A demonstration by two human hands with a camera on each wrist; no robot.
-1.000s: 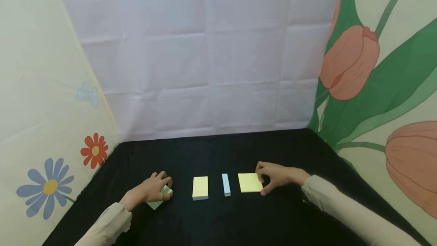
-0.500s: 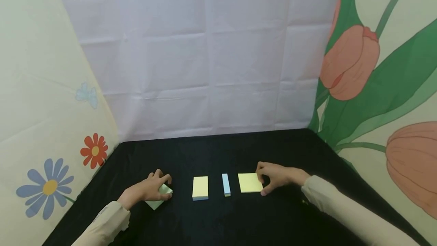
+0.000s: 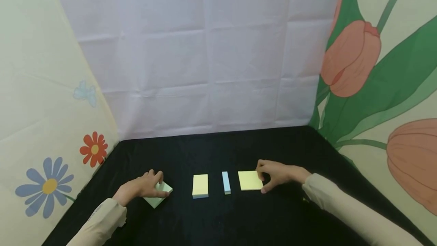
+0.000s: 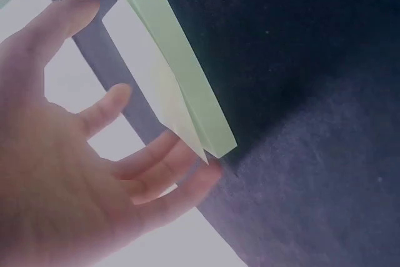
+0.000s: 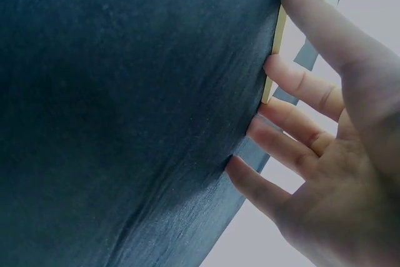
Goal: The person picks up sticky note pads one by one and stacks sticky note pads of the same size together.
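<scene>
A green sticky note pad (image 3: 164, 188) lies turned at an angle on the black cloth. Over its left part is my left hand (image 3: 146, 186), with the thumb across the top. In the left wrist view, the fingers (image 4: 103, 114) are spread and the pad's pale top sheet (image 4: 147, 64) lifts along one edge. My right hand (image 3: 278, 174) is at the right edge of a yellow sticky note pad (image 3: 248, 180). Its thumb and fingertips (image 5: 275, 64) touch that edge, fingers loosely extended in the right wrist view.
Between the hands lie a thicker yellow-topped pad (image 3: 200, 185) with a blue lower layer and a narrow blue-topped pad (image 3: 226, 182). Black cloth (image 3: 211, 223) covers the table. A white sheet (image 3: 205, 56) hangs behind, with flowered cloths at both sides.
My left hand has shifted left, its fingers drawing back from the green pad's right corner, so more of that pad shows. The right hand stays in place.
</scene>
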